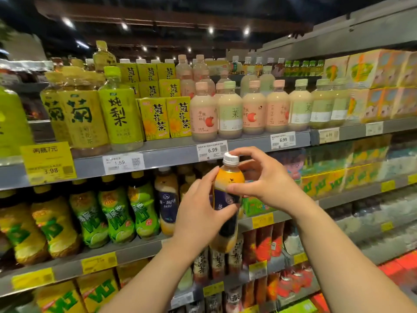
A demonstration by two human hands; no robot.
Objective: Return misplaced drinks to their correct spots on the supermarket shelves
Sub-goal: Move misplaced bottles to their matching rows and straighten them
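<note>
I hold a milk tea bottle with a white cap, tan liquid and a dark purple label upright in front of the second shelf. My left hand wraps around its label from the left. My right hand grips its neck and shoulder from the right, fingers arched over the cap. A matching purple-label bottle stands on the second shelf just left of it, beside green lemon tea bottles.
The top shelf carries yellow chrysanthemum tea bottles, yellow cartons and pink and green milk tea bottles. Price tags line the shelf edges. Lower shelves hold dark and red bottles and yellow cartons. Boxed drinks fill the right.
</note>
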